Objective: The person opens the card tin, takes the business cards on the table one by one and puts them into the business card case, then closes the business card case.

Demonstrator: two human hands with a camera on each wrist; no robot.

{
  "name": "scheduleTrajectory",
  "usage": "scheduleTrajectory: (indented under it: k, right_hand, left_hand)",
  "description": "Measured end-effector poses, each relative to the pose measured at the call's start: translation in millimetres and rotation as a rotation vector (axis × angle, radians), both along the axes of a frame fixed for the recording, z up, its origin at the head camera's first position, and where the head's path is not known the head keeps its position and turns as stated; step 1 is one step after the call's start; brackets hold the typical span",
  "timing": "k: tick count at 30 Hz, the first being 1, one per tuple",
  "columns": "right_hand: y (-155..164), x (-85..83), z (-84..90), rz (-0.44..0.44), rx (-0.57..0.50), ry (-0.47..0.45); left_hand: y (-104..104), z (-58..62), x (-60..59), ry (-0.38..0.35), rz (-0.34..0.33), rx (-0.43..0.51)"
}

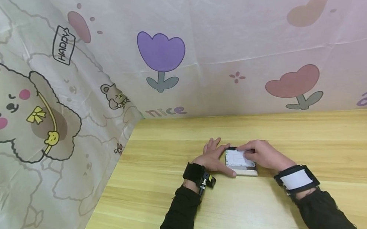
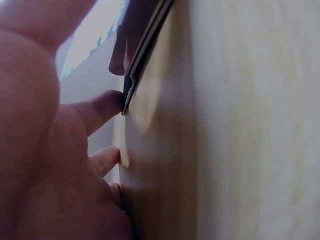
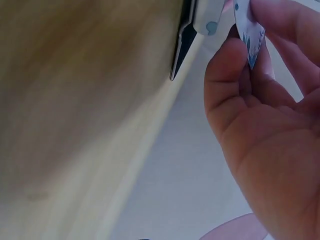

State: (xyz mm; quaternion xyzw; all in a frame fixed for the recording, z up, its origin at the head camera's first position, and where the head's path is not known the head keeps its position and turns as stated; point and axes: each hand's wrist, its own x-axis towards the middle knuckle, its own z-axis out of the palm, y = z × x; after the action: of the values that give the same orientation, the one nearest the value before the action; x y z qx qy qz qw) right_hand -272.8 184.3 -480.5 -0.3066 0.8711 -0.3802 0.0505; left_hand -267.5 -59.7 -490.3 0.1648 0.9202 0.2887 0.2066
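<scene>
A flat card case (image 1: 248, 172), dark with a silver near edge, lies on the wooden table. On top is a white card (image 1: 235, 158) with a blue-green leaf print along its border. My right hand (image 1: 264, 156) pinches the card's right part between thumb and fingers; in the right wrist view the pinched card corner (image 3: 252, 42) stands lifted above the case's thin rim (image 3: 185, 37). My left hand (image 1: 212, 158) spreads its straight fingers at the case's left side, thumb along the near edge. In the left wrist view a fingertip (image 2: 112, 101) touches the case corner.
The pale wood table (image 1: 243, 218) runs up to a printed cloth (image 1: 212, 28) hung behind it and along the left. Black straps with camera gear (image 1: 208, 180) sit on both wrists, below dark sleeves.
</scene>
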Motion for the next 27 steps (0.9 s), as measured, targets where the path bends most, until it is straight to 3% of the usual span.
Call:
scheduleTrajectory:
  k: [7,13,27]
  right_hand:
    - [1.8,-1.5,-1.4,-0.037,0.033,-0.001]
    - [-0.5,-1.0,1.2,-0.007,0.045,0.04]
    - [-0.8,-1.4,4.9,-0.015,0.085,-0.038]
  left_hand:
    - [-0.1,-2.8,-2.4,0.006,-0.002,-0.006]
    - [-0.2,-1.9,-1.7,0.011,-0.011,-0.016]
    - [1.8,1.8,-0.4,0.02,-0.004,-0.041]
